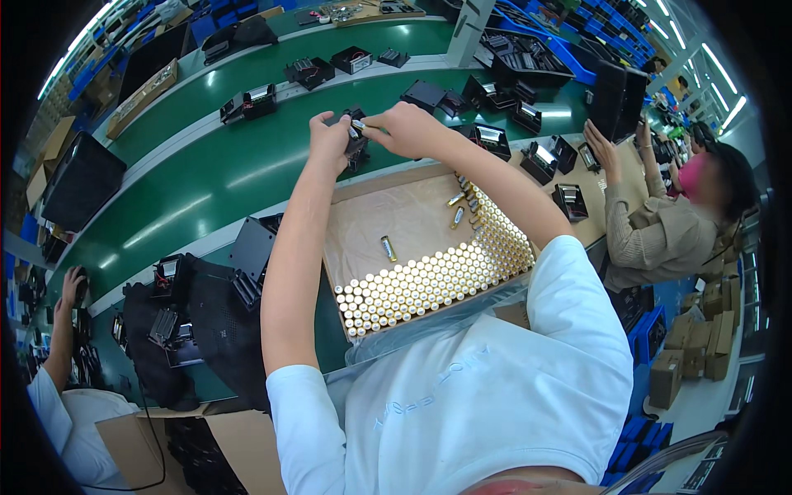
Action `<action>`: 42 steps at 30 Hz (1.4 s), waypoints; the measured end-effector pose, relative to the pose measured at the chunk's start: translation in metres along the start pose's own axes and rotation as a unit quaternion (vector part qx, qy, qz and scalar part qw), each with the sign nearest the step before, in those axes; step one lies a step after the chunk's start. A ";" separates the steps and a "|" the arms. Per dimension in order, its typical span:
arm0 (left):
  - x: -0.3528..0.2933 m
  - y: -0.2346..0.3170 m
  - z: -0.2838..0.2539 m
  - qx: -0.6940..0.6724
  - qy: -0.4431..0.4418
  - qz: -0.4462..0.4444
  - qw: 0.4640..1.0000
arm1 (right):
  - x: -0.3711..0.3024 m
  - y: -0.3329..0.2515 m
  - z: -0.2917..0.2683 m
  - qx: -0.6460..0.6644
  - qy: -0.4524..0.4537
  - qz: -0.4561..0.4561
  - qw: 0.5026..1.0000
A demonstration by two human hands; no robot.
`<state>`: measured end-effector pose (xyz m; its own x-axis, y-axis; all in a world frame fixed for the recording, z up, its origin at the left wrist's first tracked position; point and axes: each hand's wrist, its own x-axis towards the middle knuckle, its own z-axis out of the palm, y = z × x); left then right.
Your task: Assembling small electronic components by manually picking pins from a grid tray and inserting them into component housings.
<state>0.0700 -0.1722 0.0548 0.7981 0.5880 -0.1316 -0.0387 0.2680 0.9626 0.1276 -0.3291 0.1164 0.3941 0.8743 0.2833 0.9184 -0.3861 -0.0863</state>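
Note:
Above the green conveyor, my left hand is closed round a small black battery case. My right hand meets it from the other side, its fingers pinching a small cylindrical battery at the case's upper part. Whether that battery is seated cannot be made out. Below my forearms a shallow cardboard box holds many upright batteries packed in rows along its near and right sides. One loose battery lies on the bare lining, and a few more lie tipped near the far right corner.
Opened black cases sit along the green conveyor. A black bin stands at the far right. To the right a co-worker holds up a black panel; another person's arm reaches in at left.

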 end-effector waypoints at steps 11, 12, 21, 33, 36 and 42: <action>-0.023 0.013 -0.002 0.002 -0.111 -0.033 0.993 | 0.059 0.003 0.017 0.147 0.225 0.045 0.962; -0.021 0.012 -0.001 -0.018 -0.122 -0.040 0.992 | 0.063 0.002 0.024 0.106 0.221 0.003 0.969; -0.031 0.018 -0.008 -0.030 -0.130 -0.047 0.990 | 0.047 0.003 0.035 0.213 0.170 0.043 0.961; -0.034 0.016 -0.002 0.122 -0.054 0.019 0.991 | 0.013 0.005 0.047 0.300 0.049 0.157 0.940; -0.020 0.012 -0.004 0.123 -0.035 0.020 0.992 | -0.005 -0.009 0.024 0.235 0.013 0.136 0.962; 0.017 0.038 -0.046 0.494 0.033 0.089 0.864 | -0.085 0.012 -0.014 0.028 -0.228 -0.066 0.971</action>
<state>0.0544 -0.1168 0.0779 0.7945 0.6044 0.0579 0.4014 -0.5944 0.6968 0.1043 -0.4120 0.1049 0.2346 0.9594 -0.1565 0.9573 -0.2560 -0.1343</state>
